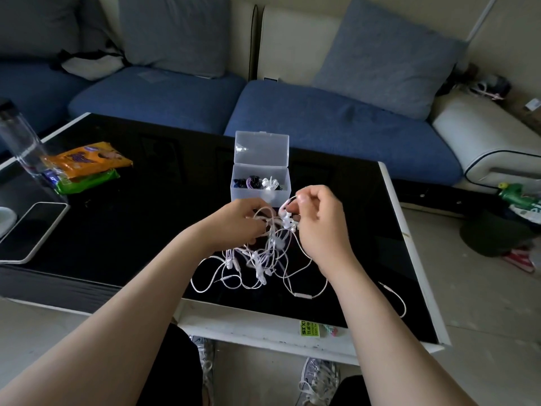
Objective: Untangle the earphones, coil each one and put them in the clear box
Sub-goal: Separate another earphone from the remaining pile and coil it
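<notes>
On black glass tabletop [146, 230]: tangled white earphone cords [257, 265], pinched by left hand [234, 224] and right hand [319, 221]; open clear plastic box [260, 191] holds some coiled sets.

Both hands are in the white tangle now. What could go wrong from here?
The left hand and right hand both grip the earphone tangle; pulling apart may tighten knots instead of freeing a cord.
One loose cable end lies near the right edge of the table and could slide off.
The open clear box stands just behind the hands; a lifted loop might snag or tip it.
</notes>
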